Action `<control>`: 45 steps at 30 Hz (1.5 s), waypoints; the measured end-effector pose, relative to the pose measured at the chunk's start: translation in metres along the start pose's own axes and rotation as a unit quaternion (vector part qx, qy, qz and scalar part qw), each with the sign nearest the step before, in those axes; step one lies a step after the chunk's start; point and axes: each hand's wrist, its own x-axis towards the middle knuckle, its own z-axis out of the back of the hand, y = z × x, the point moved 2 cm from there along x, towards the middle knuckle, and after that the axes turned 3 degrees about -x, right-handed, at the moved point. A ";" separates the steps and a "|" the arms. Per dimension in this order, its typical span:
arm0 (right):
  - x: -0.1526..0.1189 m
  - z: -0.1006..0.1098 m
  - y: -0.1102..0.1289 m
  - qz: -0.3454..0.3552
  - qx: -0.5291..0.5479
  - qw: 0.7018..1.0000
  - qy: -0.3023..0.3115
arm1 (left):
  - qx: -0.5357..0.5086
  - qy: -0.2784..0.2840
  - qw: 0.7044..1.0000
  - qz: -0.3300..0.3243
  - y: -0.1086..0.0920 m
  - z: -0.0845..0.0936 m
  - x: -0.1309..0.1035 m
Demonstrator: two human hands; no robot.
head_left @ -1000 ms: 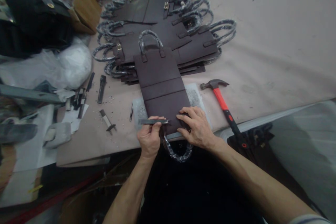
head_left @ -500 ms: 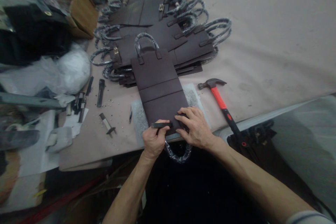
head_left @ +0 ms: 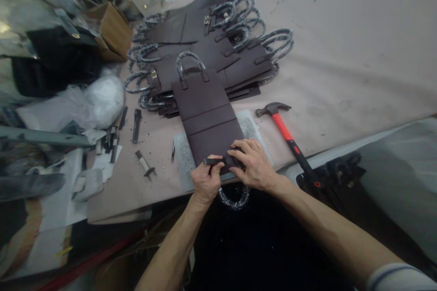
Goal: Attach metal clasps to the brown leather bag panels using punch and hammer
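Observation:
A dark brown leather bag panel (head_left: 211, 113) lies over a speckled pale slab (head_left: 251, 127) at the table's front edge, with one wrapped handle at its far end and another hanging over the edge. My left hand (head_left: 207, 179) is closed round a dark bar-shaped tool (head_left: 212, 161) at the panel's near end. Beside it, my right hand (head_left: 251, 163) rests on the panel's near right corner, its fingers curled around something dark that I cannot make out. The fingertips of both hands are a short way apart.
Behind the panel lies a pile of similar brown panels (head_left: 205, 50) with wrapped handles. A red and black hammer (head_left: 282, 127) is to the right. Several small tools (head_left: 136, 126), plastic bags (head_left: 104, 100) and a cardboard box (head_left: 114, 32) are at the left.
The view has shifted slightly. My left hand, with the dark tool, has moved a little to the right, closer to my right hand. My right hand keeps its place on the panel.

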 end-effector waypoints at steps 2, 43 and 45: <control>0.000 0.000 0.000 -0.001 0.001 1.000 0.002 | 0.005 0.000 1.000 -0.009 -0.001 -0.002 0.001; -0.033 0.154 0.078 0.042 -0.193 0.979 -0.042 | 0.003 0.019 0.997 -0.079 0.011 -0.017 -0.004; -0.035 0.155 0.080 0.041 -0.186 0.977 -0.100 | 0.004 0.021 0.997 -0.078 0.012 -0.018 -0.004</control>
